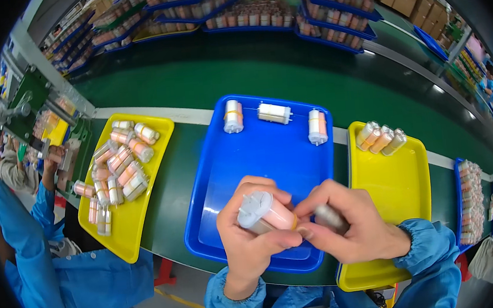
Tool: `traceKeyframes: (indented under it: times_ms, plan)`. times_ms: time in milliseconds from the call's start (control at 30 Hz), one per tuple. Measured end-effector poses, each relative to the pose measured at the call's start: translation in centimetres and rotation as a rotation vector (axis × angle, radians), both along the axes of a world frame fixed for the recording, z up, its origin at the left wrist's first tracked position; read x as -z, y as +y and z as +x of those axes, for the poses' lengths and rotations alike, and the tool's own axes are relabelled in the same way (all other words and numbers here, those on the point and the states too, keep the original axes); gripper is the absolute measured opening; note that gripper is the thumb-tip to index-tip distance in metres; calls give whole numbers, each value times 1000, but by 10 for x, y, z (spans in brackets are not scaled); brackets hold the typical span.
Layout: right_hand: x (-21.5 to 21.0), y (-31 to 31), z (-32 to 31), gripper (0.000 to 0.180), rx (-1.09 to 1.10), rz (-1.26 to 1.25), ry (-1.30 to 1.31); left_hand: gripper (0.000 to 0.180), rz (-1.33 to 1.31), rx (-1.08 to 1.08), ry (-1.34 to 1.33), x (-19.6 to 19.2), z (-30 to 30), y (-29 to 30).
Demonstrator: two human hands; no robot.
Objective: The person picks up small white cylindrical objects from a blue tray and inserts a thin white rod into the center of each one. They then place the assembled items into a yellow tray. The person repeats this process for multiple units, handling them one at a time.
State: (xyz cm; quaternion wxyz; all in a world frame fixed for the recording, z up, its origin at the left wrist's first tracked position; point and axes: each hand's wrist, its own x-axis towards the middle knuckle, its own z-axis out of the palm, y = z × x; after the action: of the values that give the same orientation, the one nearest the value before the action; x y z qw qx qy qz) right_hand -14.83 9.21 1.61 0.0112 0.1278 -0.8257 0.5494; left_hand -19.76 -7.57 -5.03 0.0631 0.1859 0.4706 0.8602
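My left hand (248,236) grips a small white-and-peach cylinder with a white cap (263,211), held over the near edge of a blue tray (258,153). My right hand (352,221) touches the cylinder's end with its fingertips and also holds a dark grey cylindrical piece (329,218) in its palm. Three more white-and-peach cylinders (273,114) lie along the far side of the blue tray.
A yellow tray (125,229) on the left holds several cylinders. Another yellow tray (396,188) on the right holds three (381,138). A person in a blue sleeve (36,231) works at the left. Blue racks of cylinders (252,13) line the far side of the green belt.
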Motion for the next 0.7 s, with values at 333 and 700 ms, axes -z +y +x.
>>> traceKeyframes:
  times_ms: [333,700]
  plan:
    - [13,-11,-41,19,242,-354,133,74,397,355,-378,-8,-2,-6]
    - [11,3,-40,20,251,-436,-5,68,256,365,-501,-7,-16,-9]
